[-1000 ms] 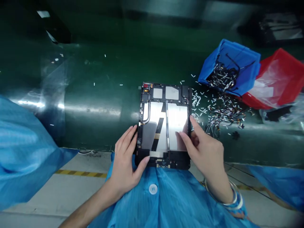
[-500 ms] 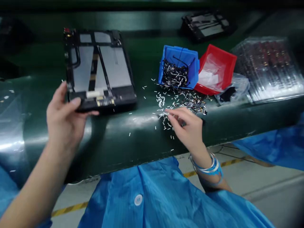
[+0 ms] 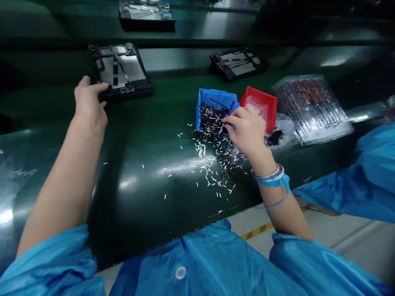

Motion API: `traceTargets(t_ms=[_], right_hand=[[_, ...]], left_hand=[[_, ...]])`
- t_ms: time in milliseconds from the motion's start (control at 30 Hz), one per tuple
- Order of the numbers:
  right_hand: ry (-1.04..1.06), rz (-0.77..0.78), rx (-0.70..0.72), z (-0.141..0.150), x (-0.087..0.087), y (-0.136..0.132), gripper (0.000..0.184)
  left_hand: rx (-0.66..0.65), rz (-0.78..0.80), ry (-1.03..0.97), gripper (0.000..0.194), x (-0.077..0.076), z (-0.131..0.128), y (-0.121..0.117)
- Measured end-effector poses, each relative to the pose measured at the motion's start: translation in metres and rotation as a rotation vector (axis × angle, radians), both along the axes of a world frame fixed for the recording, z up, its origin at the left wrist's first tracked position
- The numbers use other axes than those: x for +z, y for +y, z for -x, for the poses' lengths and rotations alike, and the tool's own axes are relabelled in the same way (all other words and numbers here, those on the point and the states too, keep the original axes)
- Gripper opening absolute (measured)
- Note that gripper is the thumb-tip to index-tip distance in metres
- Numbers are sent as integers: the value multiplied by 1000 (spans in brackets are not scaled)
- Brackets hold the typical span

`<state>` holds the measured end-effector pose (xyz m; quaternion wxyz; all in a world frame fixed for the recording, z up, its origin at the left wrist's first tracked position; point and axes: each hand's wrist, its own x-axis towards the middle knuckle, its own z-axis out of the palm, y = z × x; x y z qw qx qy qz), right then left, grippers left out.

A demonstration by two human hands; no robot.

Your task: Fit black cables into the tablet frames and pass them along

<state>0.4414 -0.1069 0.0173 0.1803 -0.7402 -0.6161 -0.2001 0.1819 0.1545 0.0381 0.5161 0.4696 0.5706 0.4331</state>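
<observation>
An opened tablet (image 3: 121, 68) with its silver inside facing up is at the left of the green table. My left hand (image 3: 91, 102) is closed at its near left corner, thumb over the top edge. At the right, my right hand (image 3: 248, 129) is over the front right edge of a blue bin (image 3: 220, 96) of thin black cables (image 3: 212, 119) with white ends. Its thumb and forefinger are close together at the cables; what is between them is too small to make out. Loose white strips (image 3: 208, 168) and a tangle of cables (image 3: 233, 154) are scattered below the bin.
A red bin (image 3: 262, 100) with clear plastic stands beside the blue one. A plastic bag (image 3: 284, 127) and stacked clear trays (image 3: 317, 111) lie farther right. More opened tablets lie at the back, one on the right (image 3: 239, 63) and another on the left (image 3: 146, 16). A person's blue sleeve (image 3: 364, 164) is at the right.
My left hand has carried the tablet away from my body to the back left. My right hand left the tablet's edge, went to the white strips, then moved up to the blue bin.
</observation>
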Motion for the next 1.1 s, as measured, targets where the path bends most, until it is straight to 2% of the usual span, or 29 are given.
traceTargets(t_ms=[33, 100, 167, 267, 367, 500, 633, 733, 800, 900, 1033, 1100], right_hand=[[2, 13, 21, 0, 1, 1, 18], [36, -5, 43, 0, 6, 0, 20], [105, -68, 31, 2, 13, -4, 17], [266, -131, -16, 4, 22, -7, 8], [402, -105, -53, 4, 20, -1, 5], [346, -67, -60, 0, 15, 8, 25], [239, 27, -33, -2, 28, 4, 45], [228, -10, -58, 1, 42, -5, 42], [241, -90, -47, 10, 48, -10, 31], [196, -227, 70, 38, 47, -18, 9], [15, -212, 259, 77, 33, -29, 20], [0, -218, 324, 87, 26, -32, 23]], left_hand=[[21, -42, 39, 64, -1, -2, -5], [-15, -141, 81, 70, -6, -4, -18], [-103, -271, 82, 64, -14, -5, -32], [-267, -446, -32, 51, -24, -5, -59], [-447, -482, -159, 42, -25, -8, -90], [-645, -414, -204, 36, -16, -11, -123], [-730, -359, -188, 34, -10, -11, -136], [-751, -304, -188, 31, -8, -10, -142], [-764, -246, -204, 30, -6, -10, -146], [-840, -63, -289, 25, -3, -12, -157], [-1129, 339, -401, 30, 0, -14, -174], [-1226, 440, -412, 28, 0, -15, -181]])
